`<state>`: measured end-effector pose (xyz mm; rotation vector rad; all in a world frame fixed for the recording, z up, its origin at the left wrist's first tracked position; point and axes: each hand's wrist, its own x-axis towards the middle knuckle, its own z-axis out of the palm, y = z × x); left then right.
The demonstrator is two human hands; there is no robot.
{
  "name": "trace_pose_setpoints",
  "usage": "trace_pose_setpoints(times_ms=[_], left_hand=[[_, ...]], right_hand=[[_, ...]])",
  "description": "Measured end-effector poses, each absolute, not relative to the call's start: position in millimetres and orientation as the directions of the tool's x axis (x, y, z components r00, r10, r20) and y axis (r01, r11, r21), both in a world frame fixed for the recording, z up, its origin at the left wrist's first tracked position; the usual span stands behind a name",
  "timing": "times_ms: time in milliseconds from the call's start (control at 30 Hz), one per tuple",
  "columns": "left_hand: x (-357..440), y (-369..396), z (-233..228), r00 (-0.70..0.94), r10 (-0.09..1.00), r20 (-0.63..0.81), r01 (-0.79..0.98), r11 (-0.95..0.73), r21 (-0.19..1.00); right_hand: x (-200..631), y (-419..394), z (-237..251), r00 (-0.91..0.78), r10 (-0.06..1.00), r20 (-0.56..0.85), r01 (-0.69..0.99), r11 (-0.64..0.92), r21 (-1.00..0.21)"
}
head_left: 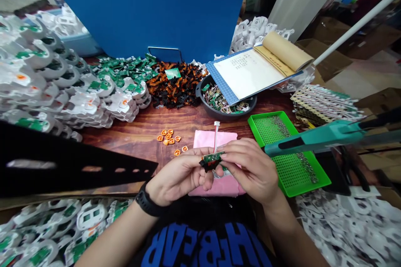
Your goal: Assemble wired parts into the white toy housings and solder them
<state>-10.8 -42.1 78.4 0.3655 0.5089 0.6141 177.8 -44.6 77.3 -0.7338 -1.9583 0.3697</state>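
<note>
Between my two hands, above a pink cloth (200,139), is a small green circuit board (213,157) with a dark plastic part (209,164) against its underside. A thin cable with a white connector (216,124) sticks up from it. My left hand (184,173) pinches the left end, thumb on top and fingers beneath. My right hand (252,167) grips the right end with thumb and fingertips. Part of another pale and green piece shows under the right fingers, mostly hidden. Several small orange buttons (168,137) lie on the wooden table to the left of the cloth.
White plastic shells (84,102) are stacked at left. Behind lie green boards (125,69), black-and-orange parts (178,85) and a dark basin (216,112) under a clipboard (239,71). A teal electric screwdriver (316,137) crosses above a green screw tray (288,185). A black slotted bar (72,167) juts in from the left.
</note>
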Motion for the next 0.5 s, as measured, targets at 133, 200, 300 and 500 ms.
trace_pose_setpoints(times_ms=[133, 200, 300, 500], left_hand=[[-8, -42, 80, 0.693, 0.628, -0.353, -0.399, 0.743, 0.537], [-8, -42, 82, 0.619, 0.689, -0.377, -0.363, 0.676, 0.642], [-13, -42, 88, 0.359, 0.893, -0.273, -0.202, 0.36, 0.911], [-20, -41, 88, 0.487, 0.866, -0.117, 0.654, -0.272, 0.706]], right_hand=[[180, -47, 76, -0.339, 0.614, 0.713, 0.377, 0.783, -0.495], [182, -48, 76, -0.307, 0.623, 0.719, 0.408, 0.769, -0.492], [189, -49, 77, -0.203, 0.647, 0.735, 0.481, 0.719, -0.501], [202, -47, 78, -0.027, 0.628, 0.778, 0.588, 0.639, -0.495]])
